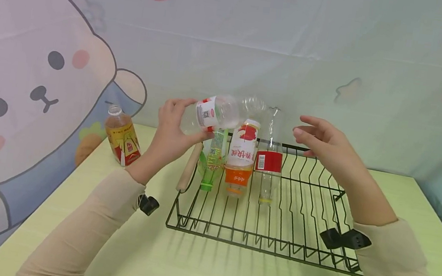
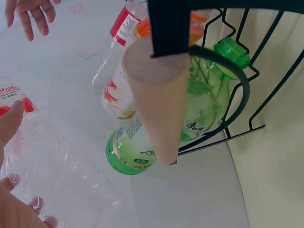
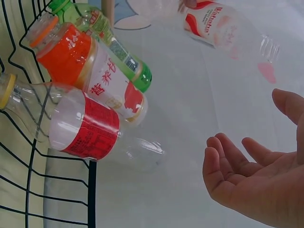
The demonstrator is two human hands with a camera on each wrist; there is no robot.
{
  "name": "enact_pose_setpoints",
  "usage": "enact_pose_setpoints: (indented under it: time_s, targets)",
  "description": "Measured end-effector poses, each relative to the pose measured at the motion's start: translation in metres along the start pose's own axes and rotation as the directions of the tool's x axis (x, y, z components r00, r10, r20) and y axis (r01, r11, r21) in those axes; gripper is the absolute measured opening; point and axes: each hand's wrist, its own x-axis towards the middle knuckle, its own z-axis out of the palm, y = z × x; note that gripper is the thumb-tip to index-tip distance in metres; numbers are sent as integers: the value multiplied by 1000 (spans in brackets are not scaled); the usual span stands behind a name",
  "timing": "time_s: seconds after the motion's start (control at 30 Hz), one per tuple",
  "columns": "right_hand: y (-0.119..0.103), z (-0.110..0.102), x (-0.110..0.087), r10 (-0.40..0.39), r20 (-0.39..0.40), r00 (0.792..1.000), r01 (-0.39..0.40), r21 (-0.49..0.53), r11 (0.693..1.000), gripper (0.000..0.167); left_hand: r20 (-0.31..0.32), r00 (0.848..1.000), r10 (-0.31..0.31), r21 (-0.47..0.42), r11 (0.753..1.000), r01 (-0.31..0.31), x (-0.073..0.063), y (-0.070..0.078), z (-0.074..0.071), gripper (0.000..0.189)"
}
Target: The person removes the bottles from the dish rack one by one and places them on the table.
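My left hand [image 1: 174, 127] grips a clear plastic bottle [image 1: 228, 111] with a red and white label, tilted almost sideways above the back of a black wire rack [image 1: 233, 239]. To the right of that bottle's neck my right hand [image 1: 325, 144] hovers, palm turned inward, fingers loosely bent around nothing. Three bottles lean neck-down in the rack: a green one [image 1: 214, 155], a white and orange one [image 1: 241, 154] and a clear one with a red label [image 1: 269, 162]. In the right wrist view the held bottle [image 3: 228, 28] hangs beyond my right fingertips.
A bottle with a yellow and red label [image 1: 123, 137] stands upright on the table at the left. A wooden handle [image 1: 190, 166] forms the rack's left side. Behind the table hangs a printed cloth [image 1: 233, 33] with a cartoon animal.
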Motion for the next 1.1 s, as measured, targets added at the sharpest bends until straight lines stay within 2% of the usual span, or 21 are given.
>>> enact_pose_setpoints:
  time_s: [0.3, 0.57, 0.9, 1.1]
  targets:
    - [15, 6, 13, 22, -17, 1000, -22, 20, 1000, 71, -21, 995, -97, -80, 992, 95, 7, -16, -4, 75]
    - [28, 13, 26, 44, -24, 999, -43, 34, 998, 74, -34, 981, -189, -126, 975, 183, 12, -35, -5, 77]
    - [43, 22, 39, 72, -16, 997, -71, 44, 997, 78, -36, 963, -268, -211, 944, 255, 15, -56, -4, 74]
    - [51, 24, 44, 106, -23, 994, -106, 27, 994, 79, -55, 953, -299, -262, 925, 275, 14, -65, -3, 71]
